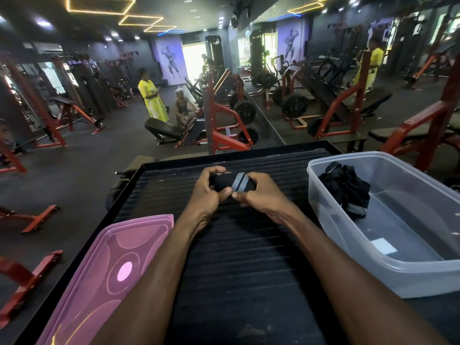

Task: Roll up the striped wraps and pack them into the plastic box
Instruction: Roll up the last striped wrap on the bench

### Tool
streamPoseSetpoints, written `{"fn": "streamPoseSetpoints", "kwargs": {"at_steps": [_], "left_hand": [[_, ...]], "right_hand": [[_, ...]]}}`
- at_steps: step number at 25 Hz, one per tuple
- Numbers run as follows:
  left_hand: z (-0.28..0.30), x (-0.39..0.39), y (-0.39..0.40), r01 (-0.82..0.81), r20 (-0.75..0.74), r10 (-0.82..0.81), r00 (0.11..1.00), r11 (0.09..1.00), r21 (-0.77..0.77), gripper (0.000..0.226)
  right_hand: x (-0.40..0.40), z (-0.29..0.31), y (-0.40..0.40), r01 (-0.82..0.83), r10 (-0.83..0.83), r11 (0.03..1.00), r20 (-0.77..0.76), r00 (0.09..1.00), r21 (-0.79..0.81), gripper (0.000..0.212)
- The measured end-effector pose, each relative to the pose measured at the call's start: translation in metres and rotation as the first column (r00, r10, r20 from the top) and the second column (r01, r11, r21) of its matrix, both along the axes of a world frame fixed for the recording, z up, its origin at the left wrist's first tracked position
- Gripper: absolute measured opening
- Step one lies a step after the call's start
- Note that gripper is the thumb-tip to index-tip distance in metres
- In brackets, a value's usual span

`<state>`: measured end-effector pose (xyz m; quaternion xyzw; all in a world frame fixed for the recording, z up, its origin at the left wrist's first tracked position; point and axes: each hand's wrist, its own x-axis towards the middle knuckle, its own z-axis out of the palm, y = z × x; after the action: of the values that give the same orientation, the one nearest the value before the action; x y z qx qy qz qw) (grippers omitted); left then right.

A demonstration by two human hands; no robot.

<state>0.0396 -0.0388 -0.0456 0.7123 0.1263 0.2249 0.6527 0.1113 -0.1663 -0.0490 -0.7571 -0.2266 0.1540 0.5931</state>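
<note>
A black wrap with grey stripes (232,186), rolled tight, is pinched at both ends by the left hand (207,189) and right hand (258,192), likely to stop it unwinding. Right of the grip, the clear plastic box (388,260) is kept within reach, already holding one wrap (348,190).

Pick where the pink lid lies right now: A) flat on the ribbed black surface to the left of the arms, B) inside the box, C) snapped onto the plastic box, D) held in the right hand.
A: the pink lid lies flat on the ribbed surface left of the arms, while the plastic box stands open on the right and both hands grip the striped wrap.
</note>
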Motion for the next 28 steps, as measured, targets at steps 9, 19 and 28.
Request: {"fn": "streamPoseSetpoints", "kwargs": {"at_steps": [9,19,28], "left_hand": [[0.001,0.004,-0.002,-0.075,0.026,0.079,0.997,0.988,-0.137,0.049],[0.000,0.005,-0.014,-0.085,0.065,0.094,0.993,0.988,-0.130,0.052],[-0.001,0.009,-0.024,-0.127,0.150,0.178,0.973,0.945,-0.300,0.029]], "right_hand": [[-0.006,0.008,-0.004,0.080,-0.059,0.992,0.205,0.977,-0.096,0.043],[-0.012,0.006,-0.004,0.041,0.025,0.980,0.332,0.943,-0.192,0.038],[-0.011,0.011,-0.004,0.233,-0.204,0.968,0.251,0.946,-0.092,0.042]]}}
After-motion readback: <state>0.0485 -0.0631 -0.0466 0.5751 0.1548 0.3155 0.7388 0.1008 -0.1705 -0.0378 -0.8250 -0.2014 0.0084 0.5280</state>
